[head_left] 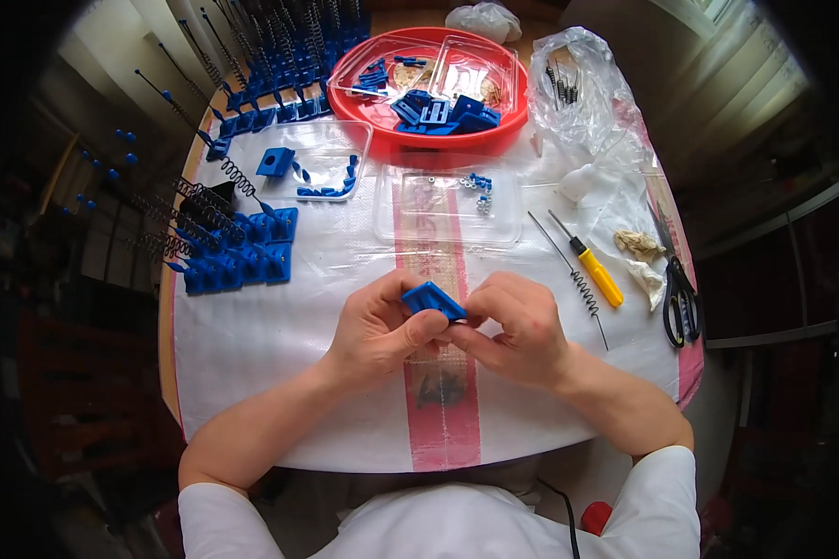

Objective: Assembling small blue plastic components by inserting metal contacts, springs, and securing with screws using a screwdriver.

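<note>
Both my hands meet over the middle of the table on a small blue plastic square part [431,300]. My left hand [375,328] grips its left side with thumb and fingers. My right hand [515,328] pinches its right edge with the fingertips; what is between those fingertips is hidden. Beyond them lies a clear shallow tray [447,207] with a few tiny blue and metal bits. A yellow-handled screwdriver [595,270] and a thin rod with a spring [580,284] lie to the right.
A red round basin [429,140] holds clear tubs of blue parts at the back. Assembled blue bases with springs and rods [238,252] crowd the left side and back left. Black scissors [680,293] and plastic bags [583,88] lie on the right. White sheet [280,373] covers the table.
</note>
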`<action>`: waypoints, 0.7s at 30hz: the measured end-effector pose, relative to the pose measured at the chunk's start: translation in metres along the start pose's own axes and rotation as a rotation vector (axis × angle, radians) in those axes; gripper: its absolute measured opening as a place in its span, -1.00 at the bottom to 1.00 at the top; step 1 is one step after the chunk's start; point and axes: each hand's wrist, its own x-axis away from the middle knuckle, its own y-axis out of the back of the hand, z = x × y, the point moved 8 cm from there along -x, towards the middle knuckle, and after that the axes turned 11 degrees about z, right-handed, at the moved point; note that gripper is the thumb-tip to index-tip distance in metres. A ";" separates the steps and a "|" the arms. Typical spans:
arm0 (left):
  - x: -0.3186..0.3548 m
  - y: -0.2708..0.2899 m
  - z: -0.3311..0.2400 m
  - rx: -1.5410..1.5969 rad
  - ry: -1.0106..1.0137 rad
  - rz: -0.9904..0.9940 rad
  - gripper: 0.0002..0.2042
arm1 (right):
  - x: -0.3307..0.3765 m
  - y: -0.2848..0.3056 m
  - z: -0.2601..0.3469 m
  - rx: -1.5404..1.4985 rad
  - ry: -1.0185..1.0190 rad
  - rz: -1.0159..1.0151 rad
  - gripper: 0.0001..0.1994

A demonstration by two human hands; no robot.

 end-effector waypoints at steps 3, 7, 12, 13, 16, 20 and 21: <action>-0.002 0.006 -0.003 -0.017 -0.068 -0.054 -0.78 | -0.002 0.009 0.007 -0.014 0.009 0.010 -0.77; -0.005 0.011 0.001 0.057 0.014 -0.091 -0.75 | -0.009 0.030 0.018 -0.052 -0.102 0.025 -0.77; -0.007 0.018 0.008 0.099 0.139 -0.109 -0.70 | -0.032 0.046 0.020 0.046 -0.189 0.133 -0.89; -0.007 0.018 0.009 0.107 0.141 -0.116 -0.68 | -0.042 0.051 0.016 0.144 -0.148 0.146 -0.88; -0.009 0.018 0.007 0.082 0.133 -0.121 -0.65 | -0.083 0.078 -0.036 0.362 -0.140 0.002 -0.88; -0.010 0.012 -0.002 0.123 0.156 -0.047 -0.66 | -0.147 0.102 -0.115 0.671 -0.160 -0.078 -0.84; -0.011 0.009 -0.008 0.106 0.147 -0.029 -0.65 | -0.159 0.103 -0.133 0.720 -0.213 -0.062 -0.83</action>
